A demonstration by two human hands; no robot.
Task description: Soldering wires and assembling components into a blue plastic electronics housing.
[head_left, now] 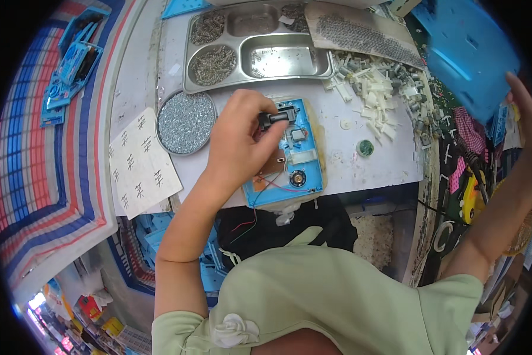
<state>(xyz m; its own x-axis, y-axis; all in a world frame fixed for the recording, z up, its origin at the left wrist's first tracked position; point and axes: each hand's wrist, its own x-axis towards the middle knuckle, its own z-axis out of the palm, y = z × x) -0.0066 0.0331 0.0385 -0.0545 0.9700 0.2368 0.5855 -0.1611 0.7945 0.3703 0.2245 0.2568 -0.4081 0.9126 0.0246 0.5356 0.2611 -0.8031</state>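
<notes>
My left hand (237, 135) is closed around a black plastic part (276, 118) at the upper end of a blue plastic housing (314, 168). The housing lies open on the table, with a small round speaker (298, 178), a white strip and thin loose wires inside. Red and green wires hang past its near edge. Out at the far right, my right hand (526, 112) grips the edge of a blue plastic panel (470, 56), which is held up and tilted. Some of that hand's fingers are hidden.
Behind the housing stands a metal compartment tray (260, 81) with small screws. A round dish (186, 122) of silvery screws sits left, beside a paper sheet (144, 168). White plastic pieces (379, 97) and small motors (412, 89) are heaped right. More blue housings (76, 65) lie far left.
</notes>
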